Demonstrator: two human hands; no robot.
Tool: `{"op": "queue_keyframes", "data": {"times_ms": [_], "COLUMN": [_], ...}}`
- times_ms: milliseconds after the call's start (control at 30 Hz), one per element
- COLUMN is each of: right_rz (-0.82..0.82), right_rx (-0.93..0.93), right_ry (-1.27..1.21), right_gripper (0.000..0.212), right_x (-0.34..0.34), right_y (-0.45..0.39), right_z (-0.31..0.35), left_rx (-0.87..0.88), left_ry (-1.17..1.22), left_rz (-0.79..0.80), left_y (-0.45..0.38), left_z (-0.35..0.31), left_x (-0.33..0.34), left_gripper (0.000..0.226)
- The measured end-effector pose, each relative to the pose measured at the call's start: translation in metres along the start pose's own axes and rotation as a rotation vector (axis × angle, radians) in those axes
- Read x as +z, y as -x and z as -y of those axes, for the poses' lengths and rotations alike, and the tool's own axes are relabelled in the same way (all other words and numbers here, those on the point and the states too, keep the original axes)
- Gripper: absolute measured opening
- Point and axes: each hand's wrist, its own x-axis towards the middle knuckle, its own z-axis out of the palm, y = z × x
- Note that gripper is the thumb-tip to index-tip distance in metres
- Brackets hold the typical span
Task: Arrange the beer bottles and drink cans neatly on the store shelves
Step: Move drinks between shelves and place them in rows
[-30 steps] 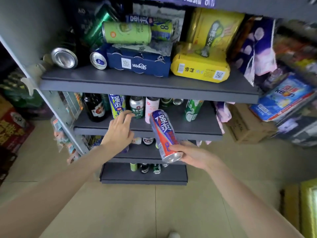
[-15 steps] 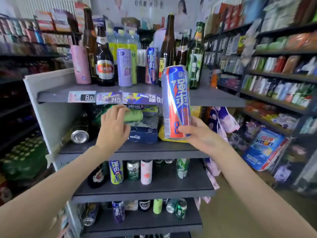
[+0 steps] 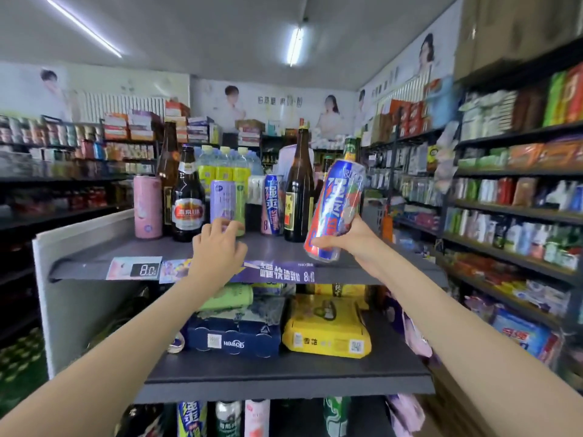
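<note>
Since the earlier frame your right hand point(image 3: 353, 239) has tilted the blue-and-red can point(image 3: 336, 212), fingers wrapped round its lower half, above the top shelf point(image 3: 126, 250). Shelf stock: three dark bottles, three standing cans. Your left hand point(image 3: 217, 247), fingers loosely curled, touches the purple can point(image 3: 222, 200).

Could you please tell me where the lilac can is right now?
The lilac can stands upright on the top shelf, left of centre, between the short dark beer bottle and the blue can, just beyond the left hand.

Purple can point(image 3: 222, 200): base hidden behind left hand point(image 3: 217, 250). Bottom-shelf cans point(image 3: 227, 417): cut off by lower edge. Far right shelf goods point(image 3: 511, 197): blurred, labels unreadable. Green can point(image 3: 232, 298): partly hidden by left forearm.
</note>
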Motion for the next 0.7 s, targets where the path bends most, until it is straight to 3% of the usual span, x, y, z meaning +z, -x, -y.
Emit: {"op": "queue_keyframes", "data": {"times_ms": [133, 267, 533, 700], "right_rz": [0.029, 0.043, -0.084, -0.131], "right_rx": [0.047, 0.021, -0.074, -0.025], "right_ry": [0.098, 0.250, 0.641, 0.772], "right_gripper": [0.079, 0.094, 0.085, 0.088], "right_x": [0.011, 0.030, 0.059, 0.077], "right_y": [-0.034, -0.067, -0.101, -0.114], "right_z": [-0.017, -0.027, -0.028, -0.026], "left_rx": [-0.026, -0.027, -0.096, -0.130], "left_ry": [-0.029, -0.042, -0.146, -0.226], "left_rz": [0.000, -0.021, -0.019, 0.015], "left_y": [-0.019, -0.034, -0.047, -0.049], "left_z": [0.009, 0.014, 0.023, 0.025], "left_x": [0.007, 0.019, 0.043, 0.046], "left_gripper": [0.032, 0.030, 0.044, 0.052]}}
